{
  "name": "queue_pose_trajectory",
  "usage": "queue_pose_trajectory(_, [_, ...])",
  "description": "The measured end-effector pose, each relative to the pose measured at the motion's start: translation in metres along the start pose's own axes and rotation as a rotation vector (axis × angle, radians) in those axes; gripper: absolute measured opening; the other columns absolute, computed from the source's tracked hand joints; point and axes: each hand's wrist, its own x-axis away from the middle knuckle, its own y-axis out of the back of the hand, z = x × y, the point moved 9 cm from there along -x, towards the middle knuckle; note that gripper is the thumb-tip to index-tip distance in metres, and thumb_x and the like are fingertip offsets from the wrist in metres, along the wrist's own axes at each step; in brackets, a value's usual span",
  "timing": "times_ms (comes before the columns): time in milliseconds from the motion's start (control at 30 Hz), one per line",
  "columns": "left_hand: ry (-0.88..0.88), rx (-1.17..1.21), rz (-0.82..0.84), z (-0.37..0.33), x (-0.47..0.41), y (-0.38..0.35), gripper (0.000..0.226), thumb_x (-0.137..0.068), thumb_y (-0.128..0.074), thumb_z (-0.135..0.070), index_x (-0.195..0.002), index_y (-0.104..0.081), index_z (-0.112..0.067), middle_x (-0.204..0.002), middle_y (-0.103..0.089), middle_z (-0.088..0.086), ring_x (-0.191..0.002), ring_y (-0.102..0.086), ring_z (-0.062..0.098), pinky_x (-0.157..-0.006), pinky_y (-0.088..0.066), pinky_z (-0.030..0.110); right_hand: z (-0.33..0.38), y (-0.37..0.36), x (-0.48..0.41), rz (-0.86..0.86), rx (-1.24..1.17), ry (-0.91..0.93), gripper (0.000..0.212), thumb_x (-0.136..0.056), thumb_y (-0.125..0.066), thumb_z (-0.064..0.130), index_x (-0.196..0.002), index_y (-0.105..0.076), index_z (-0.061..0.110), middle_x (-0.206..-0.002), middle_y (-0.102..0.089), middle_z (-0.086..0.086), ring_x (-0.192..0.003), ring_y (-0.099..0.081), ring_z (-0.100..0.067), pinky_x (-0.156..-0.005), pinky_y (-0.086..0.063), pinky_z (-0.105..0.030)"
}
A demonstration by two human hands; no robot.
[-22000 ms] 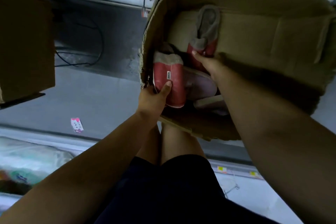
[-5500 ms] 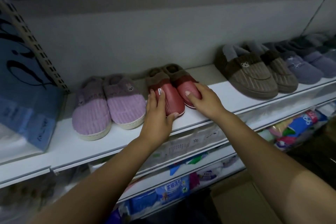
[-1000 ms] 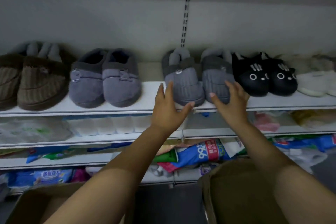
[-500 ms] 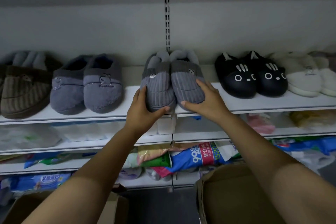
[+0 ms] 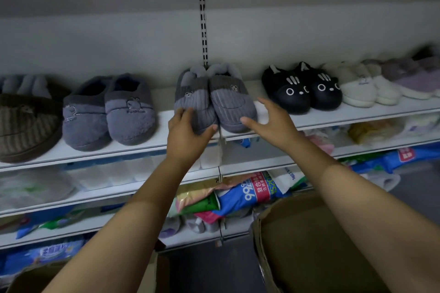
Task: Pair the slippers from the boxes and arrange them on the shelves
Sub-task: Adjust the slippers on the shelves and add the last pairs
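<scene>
dim, cool, flat light, brightest on the white top shelf [image 5: 333, 116]. soft shadows pool behind the grey slippers [image 5: 215, 100] and darken the lower shelves [image 5: 262, 164]. the wide lens bows the shelf lines; the far right edge looks smeared and soft.

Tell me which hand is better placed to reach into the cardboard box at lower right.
Right, likely. The right hand is open, holding nothing, and the cardboard box lies below that arm; the left hand rests on the grey slippers, farther away.
</scene>
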Motion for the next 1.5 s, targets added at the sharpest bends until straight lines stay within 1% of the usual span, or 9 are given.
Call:
queue_pose_trajectory(233, [-0.16,0.047,0.027,-0.098,0.019,-0.032,0.071,-0.089,-0.073,-0.045,-0.146,-0.05,-0.009,-0.152,-0.047,0.011,-0.139,-0.041,0.027,-0.113,-0.035,0.035,-0.076,0.11,0.028,-0.262,0.111,-0.067,0.066,-0.083,-0.069,0.054,-0.131,-0.06,0.009,-0.131,-0.06,-0.013,-0.12,-0.057,-0.031,-0.103,-0.044,-0.036])
queue_pose_trajectory(333, [-0.134,0.097,0.086,-0.146,0.017,-0.079,0.074,-0.087,-0.075,-0.044,-0.146,-0.048,-0.007,-0.151,-0.046,0.013,-0.139,-0.042,0.027,-0.111,-0.032,0.029,-0.122,0.144,0.025,-0.233,0.105,-0.122,0.064,-0.086,-0.073,0.047,-0.138,-0.055,0.012,-0.138,-0.055,-0.014,-0.126,-0.052,-0.029,-0.107,-0.041,-0.033])
queue_pose_trajectory(500, [0.002,0.102,0.155,-0.193,0.005,-0.168,0.081,-0.087,-0.075,-0.044,-0.152,-0.036,-0.013,-0.153,-0.04,0.014,-0.141,-0.039,0.029,-0.109,-0.033,0.032,-0.185,0.171,-0.005,-0.097,0.041,-0.145,0.079,-0.085,-0.071,0.054,-0.149,-0.042,0.018,-0.147,-0.045,-0.017,-0.135,-0.045,-0.033,-0.113,-0.039,-0.041])
queue_pose_trajectory(733, [0.207,0.154,0.049,-0.187,-0.031,-0.237,0.113,-0.065,-0.071,-0.075,-0.156,-0.025,-0.027,-0.147,-0.05,0.01,-0.134,-0.05,0.028,-0.112,-0.043,0.047,-0.234,0.155,-0.058,0.089,-0.044,-0.087,0.108,-0.065,-0.061,0.083,-0.153,-0.03,0.028,-0.148,-0.048,-0.007,-0.136,-0.047,-0.027,-0.111,-0.043,-0.045])
queue_pose_trajectory(867, [0.211,0.059,-0.003,-0.187,-0.044,-0.246,0.111,-0.078,-0.073,-0.064,-0.161,-0.011,-0.025,-0.156,-0.037,0.012,-0.142,-0.04,0.031,-0.115,-0.038,0.046,-0.238,0.147,-0.078,0.093,-0.022,-0.052,0.124,-0.059,-0.064,0.086,-0.156,-0.023,0.021,-0.152,-0.041,-0.012,-0.139,-0.041,-0.03,-0.114,-0.039,-0.045])
queue_pose_trajectory(1033, [0.151,-0.045,-0.14,-0.177,-0.047,-0.244,0.095,-0.086,-0.068,-0.058,-0.159,-0.019,-0.025,-0.151,-0.044,0.011,-0.135,-0.047,0.034,-0.108,-0.043,0.045,-0.239,0.156,-0.082,-0.013,-0.006,0.072,0.084,-0.081,-0.076,0.05,-0.148,-0.039,0.016,-0.14,-0.054,-0.015,-0.128,-0.051,-0.034,-0.104,-0.044,-0.041])
queue_pose_trajectory(1300, [0.158,0.123,-0.19,-0.153,-0.053,-0.236,0.091,-0.09,-0.073,-0.025,-0.159,-0.016,-0.007,-0.159,-0.026,0.019,-0.147,-0.03,0.032,-0.119,-0.026,0.036,-0.222,0.141,-0.083,0.065,0.019,0.16,0.068,-0.087,-0.07,0.048,-0.145,-0.044,0.023,-0.135,-0.06,-0.011,-0.121,-0.058,-0.031,-0.098,-0.049,-0.037])
queue_pose_trajectory(1400, [0.154,0.132,-0.159,-0.151,-0.059,-0.238,0.091,-0.089,-0.073,-0.021,-0.157,-0.016,-0.003,-0.158,-0.026,0.022,-0.146,-0.03,0.035,-0.119,-0.024,0.037,-0.221,0.132,-0.087,0.123,-0.005,0.077,0.084,-0.082,-0.067,0.059,-0.151,-0.034,0.025,-0.146,-0.053,-0.007,-0.13,-0.053,-0.026,-0.107,-0.045,-0.037])
queue_pose_trajectory(1500, [0.146,0.17,-0.162,-0.149,-0.06,-0.239,0.093,-0.083,-0.071,-0.031,-0.156,-0.02,-0.003,-0.155,-0.03,0.022,-0.144,-0.033,0.035,-0.12,-0.027,0.042,-0.212,0.119,-0.086,0.129,-0.051,-0.009,0.109,-0.068,-0.071,0.075,-0.152,-0.024,0.023,-0.15,-0.044,-0.006,-0.135,-0.046,-0.024,-0.111,-0.042,-0.042])
